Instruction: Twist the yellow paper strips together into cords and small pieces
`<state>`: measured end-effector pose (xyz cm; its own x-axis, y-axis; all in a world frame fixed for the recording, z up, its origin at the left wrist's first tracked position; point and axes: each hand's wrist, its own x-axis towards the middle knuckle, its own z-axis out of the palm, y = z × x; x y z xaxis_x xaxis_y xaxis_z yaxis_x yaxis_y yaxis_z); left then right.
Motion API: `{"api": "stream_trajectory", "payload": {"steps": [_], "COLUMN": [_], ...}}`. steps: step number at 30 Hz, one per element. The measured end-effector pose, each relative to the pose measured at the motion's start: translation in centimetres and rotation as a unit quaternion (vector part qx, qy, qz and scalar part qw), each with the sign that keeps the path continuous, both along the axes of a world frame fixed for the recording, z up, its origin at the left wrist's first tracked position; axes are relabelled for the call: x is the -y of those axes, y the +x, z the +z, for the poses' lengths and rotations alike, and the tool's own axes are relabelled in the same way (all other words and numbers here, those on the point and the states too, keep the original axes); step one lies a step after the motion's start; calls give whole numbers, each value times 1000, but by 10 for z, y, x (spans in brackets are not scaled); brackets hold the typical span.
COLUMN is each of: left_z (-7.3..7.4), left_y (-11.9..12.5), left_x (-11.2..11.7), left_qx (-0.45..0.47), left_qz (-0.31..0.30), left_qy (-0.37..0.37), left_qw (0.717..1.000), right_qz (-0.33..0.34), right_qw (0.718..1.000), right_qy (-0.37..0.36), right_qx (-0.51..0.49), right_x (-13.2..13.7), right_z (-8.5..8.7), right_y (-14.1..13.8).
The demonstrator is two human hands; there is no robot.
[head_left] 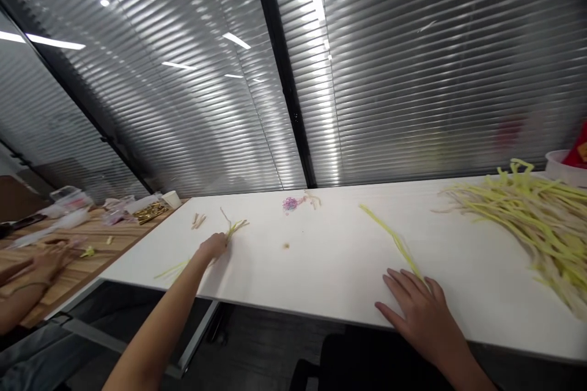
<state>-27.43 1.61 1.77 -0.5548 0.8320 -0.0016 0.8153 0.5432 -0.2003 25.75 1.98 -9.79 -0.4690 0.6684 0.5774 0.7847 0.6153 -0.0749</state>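
My left hand (214,247) is closed around a small bunch of yellow and beige pipe cleaners (236,227) at the left of the white table. Their ends fan out beyond my fingers, and a few yellow strands (174,269) stick out on the near side. Fingers apart, my right hand (417,314) lies flat at the table's front edge. One long, slightly bent yellow pipe cleaner (387,230) lies on the table, its near end reaching my right fingers. Whether they press on it I cannot tell.
A large pile of yellow and beige pipe cleaners (539,214) covers the table's right end, with a white tub (568,168) behind. Small pink and purple bits (290,203) and short beige pieces (198,221) lie farther back. At left, another person's hands (48,263) work on a wooden table (98,244).
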Motion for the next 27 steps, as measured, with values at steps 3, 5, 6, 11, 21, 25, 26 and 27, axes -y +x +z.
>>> {"api": "stream_trajectory", "payload": {"steps": [3,5,6,11,21,25,26,27], "left_z": [-14,-16,-14,18,38,30,28,27], "left_y": [23,41,51,141,365,398,401,404], "left_x": [2,1,0,-14,-31,-25,-23,-22], "left_qx": [-37,-69,-76,3,136,123,134,147], "left_qz": [-6,-13,-22,-134,-516,-530,-525,-518], "left_qy": [-21,-16,-6,107,92,95,98,99], "left_qw": [999,997,997,985,841,834,834,837], "right_qz": [0,-2,0,59,232,200,186,178], "right_qw": [1000,999,999,983,628,509,495,480], "right_qy": [-18,-39,-52,-148,-400,-356,-342,-330], "right_qx": [-6,-11,-14,-92,-626,-757,-777,-793], "right_x": [1,2,3,13,-32,-55,-56,-57], "right_z": [4,8,10,34,108,111,111,110], "right_y": [1,2,2,-6,-53,-39,-34,-30]}}
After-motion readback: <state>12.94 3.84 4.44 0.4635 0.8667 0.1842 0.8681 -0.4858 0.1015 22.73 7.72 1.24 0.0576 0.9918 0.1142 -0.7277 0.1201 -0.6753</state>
